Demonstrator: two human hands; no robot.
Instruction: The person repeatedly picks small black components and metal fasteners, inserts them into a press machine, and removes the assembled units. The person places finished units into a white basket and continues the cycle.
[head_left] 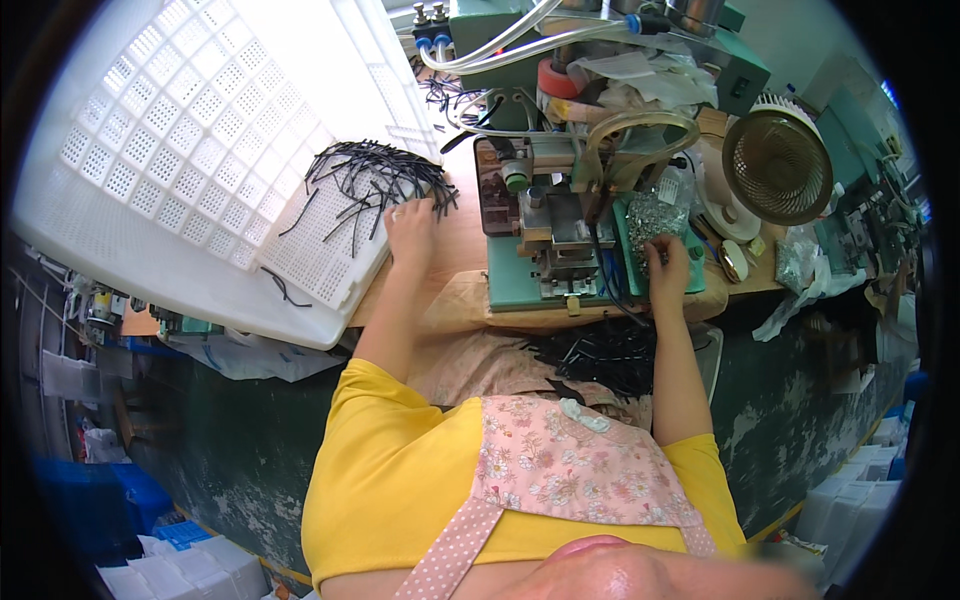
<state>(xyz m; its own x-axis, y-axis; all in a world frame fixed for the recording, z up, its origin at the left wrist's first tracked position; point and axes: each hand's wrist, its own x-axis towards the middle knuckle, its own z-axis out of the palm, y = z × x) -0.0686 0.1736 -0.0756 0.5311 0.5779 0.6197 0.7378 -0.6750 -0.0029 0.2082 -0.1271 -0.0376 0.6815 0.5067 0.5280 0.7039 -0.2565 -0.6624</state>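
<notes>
My left hand point(410, 230) is at the right rim of a tilted white plastic basket point(330, 268), its fingers curled onto the ends of thin black strips point(375, 175) heaped there. The fingertips are partly hidden. My right hand point(668, 270) has thumb and fingers pinched at the near edge of a heap of small shiny metal parts point(652, 222) in a clear bag. Whatever lies in the pinch is too small to make out. Between my hands stands a green bench press point(565, 240) with a metal fixture and air tubes.
A phone-like dark screen point(494, 185) leans left of the press. To the right are a small round fan point(776, 165) and a bag of metal parts point(796, 258). Many black strips point(600, 360) lie below the table edge near my lap. More strips point(445, 95) lie behind the basket.
</notes>
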